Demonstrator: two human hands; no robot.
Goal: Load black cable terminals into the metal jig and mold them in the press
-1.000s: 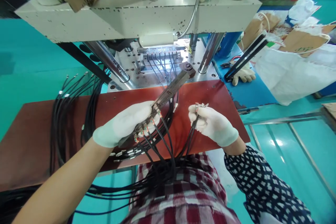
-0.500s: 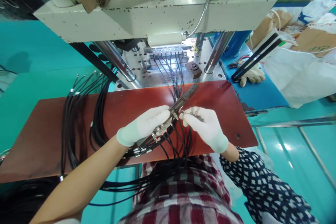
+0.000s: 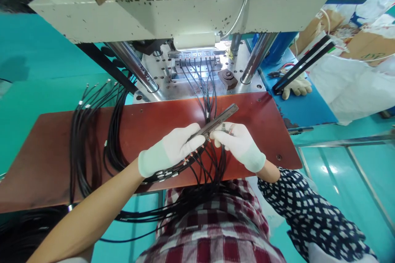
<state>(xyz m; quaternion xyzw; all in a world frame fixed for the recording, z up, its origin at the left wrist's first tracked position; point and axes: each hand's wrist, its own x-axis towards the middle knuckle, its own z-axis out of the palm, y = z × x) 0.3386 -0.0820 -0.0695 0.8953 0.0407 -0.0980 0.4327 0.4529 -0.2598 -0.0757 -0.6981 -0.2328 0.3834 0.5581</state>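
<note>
Our left hand (image 3: 173, 146) clamps one metal bar (image 3: 221, 118) above the red-brown board (image 3: 259, 127), our right hand (image 3: 236, 140) pinching metal cable ends (image 3: 231, 129) beside it! Several cables (image 3: 195, 154) look seated, a few ends seem left, too overlapped for us to count; farther out, we spot one steel block (image 3: 227, 79), two black bundles (image 3: 77, 139) and one wired fixture (image 3: 195, 74)

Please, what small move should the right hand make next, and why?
Perhaps the right hand should settle one of the cable ends in its grasp into the metal bar. It is right at the bar's edge, other ends show along the near side, and the left hand holds the bar.
</note>
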